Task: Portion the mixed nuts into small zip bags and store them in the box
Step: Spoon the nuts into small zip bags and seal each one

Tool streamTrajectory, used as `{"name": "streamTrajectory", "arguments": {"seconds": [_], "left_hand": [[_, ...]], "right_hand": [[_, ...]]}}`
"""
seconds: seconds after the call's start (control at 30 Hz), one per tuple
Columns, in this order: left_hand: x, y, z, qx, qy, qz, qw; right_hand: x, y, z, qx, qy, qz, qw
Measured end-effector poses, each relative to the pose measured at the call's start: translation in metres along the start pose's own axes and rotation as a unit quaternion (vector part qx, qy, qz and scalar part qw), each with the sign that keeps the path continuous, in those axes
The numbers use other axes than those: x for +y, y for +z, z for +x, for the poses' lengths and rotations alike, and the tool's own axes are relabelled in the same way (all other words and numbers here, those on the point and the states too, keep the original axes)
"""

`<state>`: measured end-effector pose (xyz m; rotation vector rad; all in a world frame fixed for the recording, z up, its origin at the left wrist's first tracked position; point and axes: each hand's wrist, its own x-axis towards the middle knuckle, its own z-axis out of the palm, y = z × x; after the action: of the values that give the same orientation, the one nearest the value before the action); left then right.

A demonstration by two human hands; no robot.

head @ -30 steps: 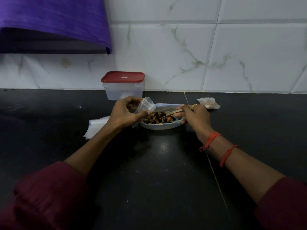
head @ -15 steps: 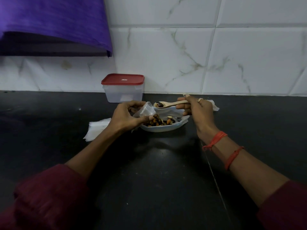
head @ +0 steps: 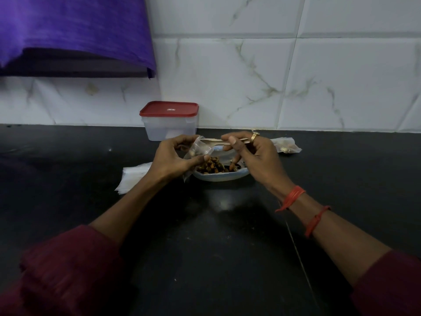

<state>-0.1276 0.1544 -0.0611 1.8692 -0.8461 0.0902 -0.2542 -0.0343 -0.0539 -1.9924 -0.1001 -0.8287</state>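
Now the left hand [head: 173, 156] pinches the small clear zip bag [head: 198, 150] open; right hand [head: 252, 153], gripping the pale wooden spoon [head: 213, 141], should tip slowly from three o'clock.

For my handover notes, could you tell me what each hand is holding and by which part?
The left hand pinches a small zip bag near its open mouth. The right hand grips a wooden spoon by its handle.

Bowl [head: 218, 177] of nuts [head: 210, 167] mid-counter [head: 205, 247], box [head: 169, 120] behind-left, filled bag [head: 286, 145] right, empty bags [head: 132, 179] left.
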Motion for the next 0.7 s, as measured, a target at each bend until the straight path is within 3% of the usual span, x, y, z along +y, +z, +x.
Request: {"name": "streamTrajectory", "arguments": {"seconds": [0.17,0.3,0.4,0.5,0.7], "left_hand": [[0.001,0.001,0.000,0.015,0.010,-0.003,1.000],[0.002,-0.001,-0.001,0.121,0.028,-0.043,0.991],[0.003,-0.002,0.001,0.138,0.002,-0.100,0.985],[0.002,0.000,0.001,0.127,0.003,-0.099,0.987],[0.004,0.001,-0.003,0.081,0.063,-0.026,0.994]], "right_hand": [[0.003,-0.008,0.005,0.112,0.004,0.009,0.994],[0.016,-0.018,0.008,0.159,-0.025,-0.082,0.984],[0.026,-0.022,0.009,0.130,-0.059,-0.217,0.966],[0.033,-0.024,0.010,0.092,-0.041,-0.331,0.938],[0.044,-0.026,0.009,-0.020,0.037,-0.222,0.974]]}}
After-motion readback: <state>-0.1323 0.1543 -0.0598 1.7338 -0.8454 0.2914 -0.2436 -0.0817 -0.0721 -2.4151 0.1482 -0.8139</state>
